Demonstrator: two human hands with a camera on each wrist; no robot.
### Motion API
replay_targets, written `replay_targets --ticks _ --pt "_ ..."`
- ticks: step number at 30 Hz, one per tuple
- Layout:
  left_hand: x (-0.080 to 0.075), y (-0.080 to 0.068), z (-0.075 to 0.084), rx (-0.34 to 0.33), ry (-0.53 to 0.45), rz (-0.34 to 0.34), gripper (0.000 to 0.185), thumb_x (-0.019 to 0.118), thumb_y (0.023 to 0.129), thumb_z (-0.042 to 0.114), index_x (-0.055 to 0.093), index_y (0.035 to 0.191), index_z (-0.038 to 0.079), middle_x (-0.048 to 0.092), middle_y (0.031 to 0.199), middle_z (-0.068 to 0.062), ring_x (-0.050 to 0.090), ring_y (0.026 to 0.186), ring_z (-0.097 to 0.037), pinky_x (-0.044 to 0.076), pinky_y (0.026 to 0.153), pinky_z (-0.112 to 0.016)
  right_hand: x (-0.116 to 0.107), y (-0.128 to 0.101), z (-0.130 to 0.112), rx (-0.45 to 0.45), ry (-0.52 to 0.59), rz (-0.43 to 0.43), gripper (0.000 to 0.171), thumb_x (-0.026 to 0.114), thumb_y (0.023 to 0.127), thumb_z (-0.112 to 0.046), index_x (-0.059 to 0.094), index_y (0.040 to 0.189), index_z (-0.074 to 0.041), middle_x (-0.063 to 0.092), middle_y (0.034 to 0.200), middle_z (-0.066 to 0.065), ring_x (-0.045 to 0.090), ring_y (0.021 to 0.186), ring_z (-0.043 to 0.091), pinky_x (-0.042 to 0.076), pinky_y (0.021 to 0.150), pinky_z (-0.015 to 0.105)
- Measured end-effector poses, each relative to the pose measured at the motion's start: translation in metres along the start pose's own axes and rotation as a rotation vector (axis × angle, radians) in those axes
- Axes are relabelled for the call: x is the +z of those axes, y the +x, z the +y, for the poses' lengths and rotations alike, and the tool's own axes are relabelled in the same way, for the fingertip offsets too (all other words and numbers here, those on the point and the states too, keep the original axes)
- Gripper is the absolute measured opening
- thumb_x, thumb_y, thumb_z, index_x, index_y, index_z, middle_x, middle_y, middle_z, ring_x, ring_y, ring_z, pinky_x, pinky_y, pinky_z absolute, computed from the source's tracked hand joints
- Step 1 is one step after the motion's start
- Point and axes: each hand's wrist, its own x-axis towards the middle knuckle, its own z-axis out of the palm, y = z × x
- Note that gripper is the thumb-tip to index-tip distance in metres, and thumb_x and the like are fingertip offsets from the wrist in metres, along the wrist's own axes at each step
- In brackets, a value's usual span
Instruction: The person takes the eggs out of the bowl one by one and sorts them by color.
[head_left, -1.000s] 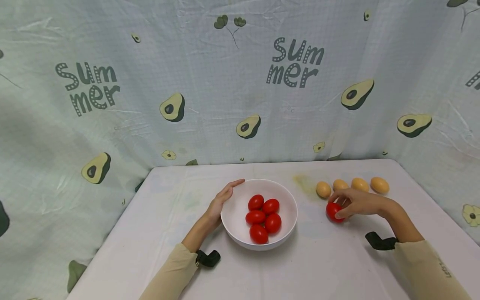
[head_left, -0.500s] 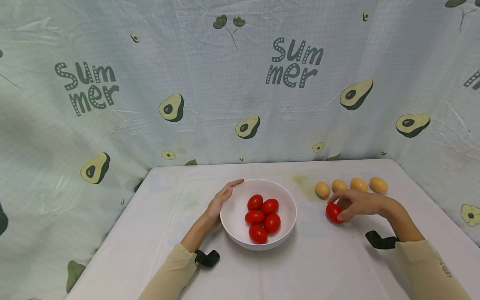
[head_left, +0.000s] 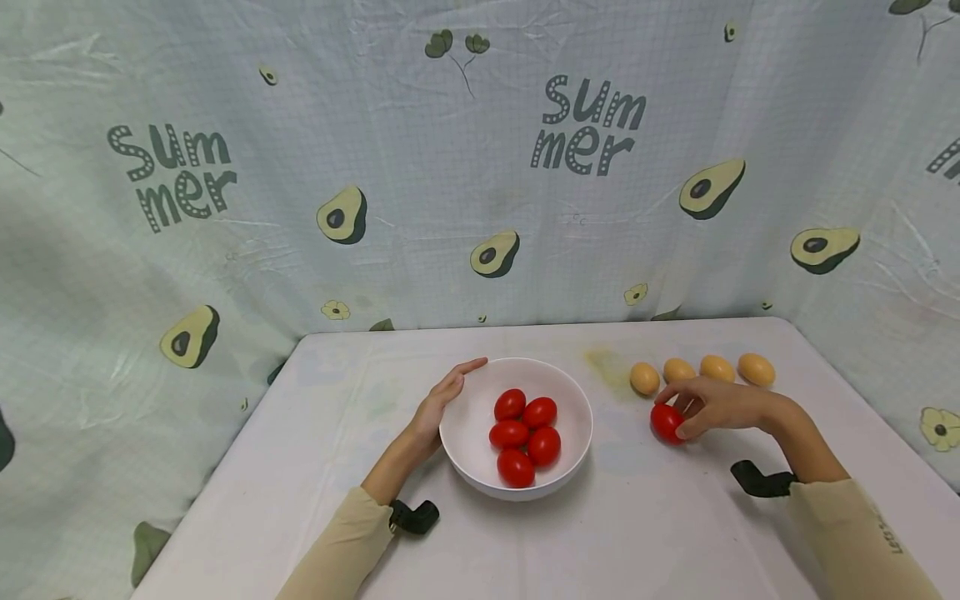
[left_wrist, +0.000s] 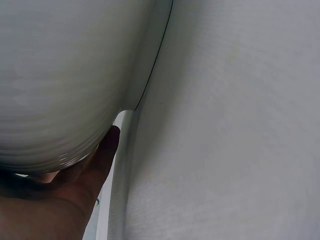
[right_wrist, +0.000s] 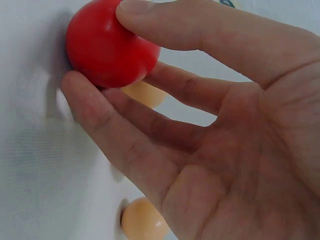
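Observation:
A white bowl stands near the middle of the table, with several glossy red egg-shaped pieces inside. My left hand rests along the bowl's left side, its fingers extended at the rim. In the left wrist view, that hand lies against the bowl's outer wall. To the right of the bowl, my right hand pinches another red egg-shaped piece between thumb and fingers, low over the table. The right wrist view shows the thumb across the smooth red surface and other fingers below it.
Behind my right hand, several yellow-orange egg-shaped pieces lie in a row. A white cloth covers the table, with a yellowish stain right of the bowl. A printed curtain hangs behind.
My right thumb has shifted slightly on the red egg-shaped piece. The bowl and my left hand keep their places.

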Motion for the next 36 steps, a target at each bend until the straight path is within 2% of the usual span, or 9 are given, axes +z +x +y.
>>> replay_targets --ticks 10,19,24,29,31,36 --pt "-0.001 0.000 -0.001 -0.002 0.006 -0.004 0.053 0.025 0.113 0.033 0.035 0.161 0.014 0.031 0.169 -0.007 0.034 0.154 -0.031 0.043 0.111 -0.022 0.000 0.000 0.000 -0.013 -0.009 -0.002 0.058 0.076 0.084 -0.016 0.057 0.137 -0.003 0.062 0.125 0.012 0.057 0.114 0.026 0.055 0.086 0.037" --pt "-0.001 0.000 -0.001 0.001 0.004 -0.010 0.051 0.025 0.113 0.031 0.037 0.160 0.016 0.031 0.169 -0.006 0.034 0.153 -0.030 0.044 0.110 -0.022 0.000 -0.002 -0.001 -0.026 -0.006 -0.007 0.061 0.076 0.083 -0.016 0.056 0.139 -0.004 0.063 0.123 0.011 0.057 0.112 0.025 0.053 0.086 0.036" --pt "0.000 0.000 -0.001 0.002 0.007 -0.006 0.051 0.025 0.113 0.031 0.038 0.160 0.016 0.032 0.169 -0.005 0.034 0.153 -0.030 0.043 0.110 -0.020 -0.002 -0.004 0.001 -0.030 0.003 -0.011 0.060 0.075 0.086 -0.017 0.053 0.140 -0.003 0.065 0.124 0.010 0.059 0.113 0.025 0.053 0.088 0.038" --pt "0.001 0.000 -0.001 0.002 -0.002 -0.005 0.051 0.024 0.113 0.030 0.037 0.160 0.015 0.033 0.168 -0.006 0.035 0.153 -0.030 0.044 0.107 -0.018 -0.007 -0.010 -0.001 -0.030 -0.012 -0.008 0.063 0.074 0.089 -0.019 0.049 0.144 -0.001 0.064 0.127 0.014 0.062 0.116 0.027 0.057 0.092 0.048" --pt "0.001 -0.001 -0.001 0.001 -0.007 -0.006 0.052 0.024 0.113 0.030 0.036 0.161 0.014 0.033 0.168 -0.007 0.035 0.152 -0.031 0.045 0.106 -0.017 -0.009 -0.013 -0.003 -0.042 -0.023 0.002 0.062 0.072 0.090 -0.018 0.048 0.144 0.001 0.063 0.129 0.018 0.062 0.117 0.030 0.058 0.092 0.051" --pt "0.001 -0.001 -0.001 -0.001 -0.007 -0.004 0.052 0.025 0.113 0.032 0.036 0.160 0.015 0.033 0.168 -0.006 0.036 0.152 -0.030 0.045 0.108 -0.020 -0.010 -0.016 -0.014 -0.091 -0.075 0.071 0.058 0.072 0.091 -0.015 0.049 0.141 0.003 0.061 0.131 0.024 0.063 0.119 0.038 0.059 0.092 0.049"
